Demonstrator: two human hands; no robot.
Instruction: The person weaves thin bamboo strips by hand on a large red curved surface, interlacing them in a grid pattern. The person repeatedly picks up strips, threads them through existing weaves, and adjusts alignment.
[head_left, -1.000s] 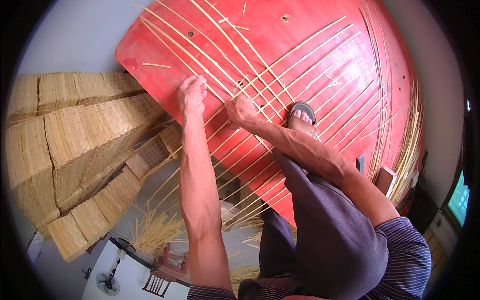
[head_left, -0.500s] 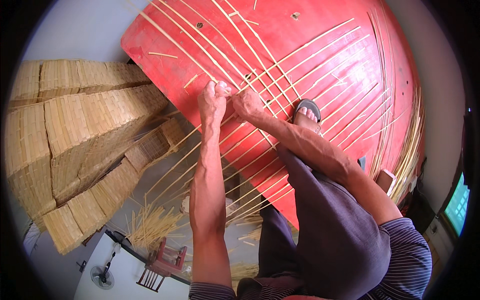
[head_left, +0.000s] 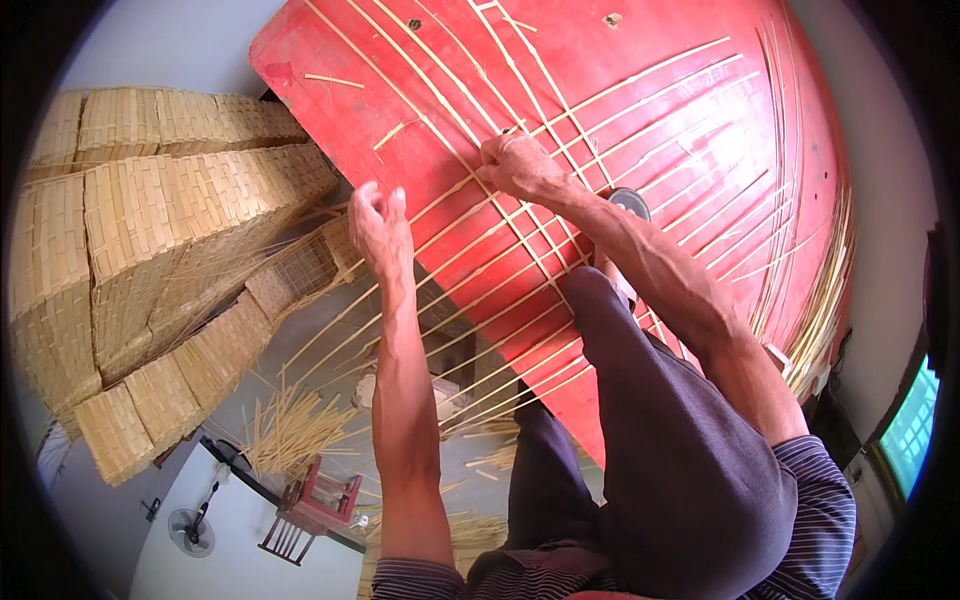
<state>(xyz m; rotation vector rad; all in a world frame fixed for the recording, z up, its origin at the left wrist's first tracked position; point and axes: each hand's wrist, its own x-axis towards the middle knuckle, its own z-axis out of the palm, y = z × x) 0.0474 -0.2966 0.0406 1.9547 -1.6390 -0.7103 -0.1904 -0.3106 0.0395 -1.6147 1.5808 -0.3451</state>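
Observation:
Thin bamboo strips cross in an open lattice on a red board (head_left: 440,60). My right hand (head_left: 522,165) is curled at the upper left of the crossings, its fingers closed round a bamboo strip (head_left: 462,188); the fingertips are partly hidden. My left hand (head_left: 382,232) is raised off the lattice near the board's left edge, thumb and fingers apart, holding nothing. Several long strips run up and to the left from the crossings. My sandalled foot (head_left: 628,203) stands on the board beside the lattice, partly behind my right forearm.
Woven bamboo baskets (head_left: 190,240) are stacked at the left. Cut strips (head_left: 295,432) lie heaped on the floor below the board's edge. Bundled long strips (head_left: 825,300) line the right side. A red wooden chair (head_left: 315,510) and a fan (head_left: 192,530) stand at the lower left.
My left hand has let go of the strip and swung left and slightly down, its fingers opening. My right hand has moved slightly up and right. The view has shifted a little.

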